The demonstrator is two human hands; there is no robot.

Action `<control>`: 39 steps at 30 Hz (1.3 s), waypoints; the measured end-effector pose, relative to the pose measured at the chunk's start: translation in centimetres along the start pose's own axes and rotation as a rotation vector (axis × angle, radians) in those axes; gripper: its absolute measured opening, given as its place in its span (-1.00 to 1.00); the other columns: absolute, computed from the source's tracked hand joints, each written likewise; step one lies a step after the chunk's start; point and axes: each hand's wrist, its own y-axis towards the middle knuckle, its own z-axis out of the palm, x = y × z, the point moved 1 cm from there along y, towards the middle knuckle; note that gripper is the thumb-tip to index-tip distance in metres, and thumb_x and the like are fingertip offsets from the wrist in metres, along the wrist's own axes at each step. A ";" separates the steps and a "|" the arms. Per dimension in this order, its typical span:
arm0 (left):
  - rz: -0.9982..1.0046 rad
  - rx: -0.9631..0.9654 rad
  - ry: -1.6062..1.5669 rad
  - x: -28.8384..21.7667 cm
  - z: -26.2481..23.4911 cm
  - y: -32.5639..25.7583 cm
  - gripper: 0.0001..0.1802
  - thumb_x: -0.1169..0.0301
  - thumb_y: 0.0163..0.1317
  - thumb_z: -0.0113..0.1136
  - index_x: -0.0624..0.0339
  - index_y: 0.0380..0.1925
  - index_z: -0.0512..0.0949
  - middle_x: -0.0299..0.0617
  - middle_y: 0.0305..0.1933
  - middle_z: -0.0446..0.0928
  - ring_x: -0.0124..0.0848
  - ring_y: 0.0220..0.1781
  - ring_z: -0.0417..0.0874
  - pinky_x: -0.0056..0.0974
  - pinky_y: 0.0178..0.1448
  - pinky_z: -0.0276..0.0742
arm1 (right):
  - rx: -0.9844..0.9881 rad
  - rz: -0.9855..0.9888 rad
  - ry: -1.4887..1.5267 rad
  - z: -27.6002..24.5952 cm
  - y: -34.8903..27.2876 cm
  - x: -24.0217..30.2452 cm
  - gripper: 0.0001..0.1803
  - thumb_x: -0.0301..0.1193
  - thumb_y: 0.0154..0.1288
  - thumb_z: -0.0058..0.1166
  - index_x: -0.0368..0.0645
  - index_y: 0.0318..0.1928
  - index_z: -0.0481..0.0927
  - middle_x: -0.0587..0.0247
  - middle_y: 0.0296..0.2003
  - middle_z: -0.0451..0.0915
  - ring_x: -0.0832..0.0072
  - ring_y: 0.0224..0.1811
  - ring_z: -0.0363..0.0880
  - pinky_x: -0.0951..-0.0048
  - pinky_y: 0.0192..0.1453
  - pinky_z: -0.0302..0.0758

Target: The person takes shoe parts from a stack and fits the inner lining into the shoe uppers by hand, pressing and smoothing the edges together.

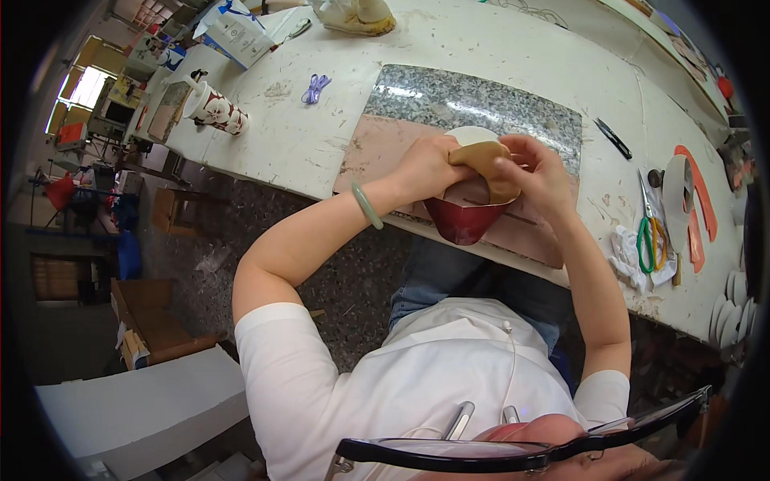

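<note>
Work on the red-and-tan piece (464, 224) looks partway done: the red part is curved into shape, while the tan flap (481, 155) is being handled at the board's (377, 152) near edge. The left hand (434, 166) grips the flap's left end; the right hand (539, 175) pinches its right. What remains cannot be told.

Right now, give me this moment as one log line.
left hand: holding red-and-tan piece | right hand: holding same piece | to the right: scissors
</note>
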 end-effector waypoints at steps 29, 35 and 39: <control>0.003 0.043 0.443 -2.1 0.8 1.9 -0.60 0.02 0.06 0.33 0.16 -0.45 0.64 -0.04 -0.40 0.63 -0.11 -0.32 0.66 -0.13 -0.22 0.55 | -0.183 -0.414 -0.975 2.7 -3.5 -0.9 -0.82 -0.44 0.25 0.12 -0.27 -0.36 0.42 -0.02 -0.43 0.48 0.04 -0.32 0.43 0.12 -0.23 0.37; 0.025 0.088 0.497 -2.1 0.8 2.4 -0.60 0.02 0.05 0.32 0.16 -0.45 0.64 -0.03 -0.40 0.63 -0.05 -0.29 0.65 -0.09 -0.21 0.56 | -0.205 -0.456 -1.069 2.9 -3.3 -1.5 -0.85 -0.46 0.22 0.11 -0.24 -0.33 0.41 0.04 -0.36 0.49 0.11 -0.28 0.43 0.13 -0.18 0.38; -0.123 0.198 0.503 -3.0 0.3 3.4 -0.56 -0.06 0.00 0.34 0.12 -0.46 0.67 -0.03 -0.43 0.64 -0.07 -0.31 0.67 -0.09 -0.20 0.57 | -0.282 -0.476 -1.107 2.7 -3.3 -1.2 -0.79 -0.46 0.23 0.09 -0.25 -0.14 0.46 0.06 -0.29 0.50 0.08 -0.17 0.47 0.09 -0.05 0.36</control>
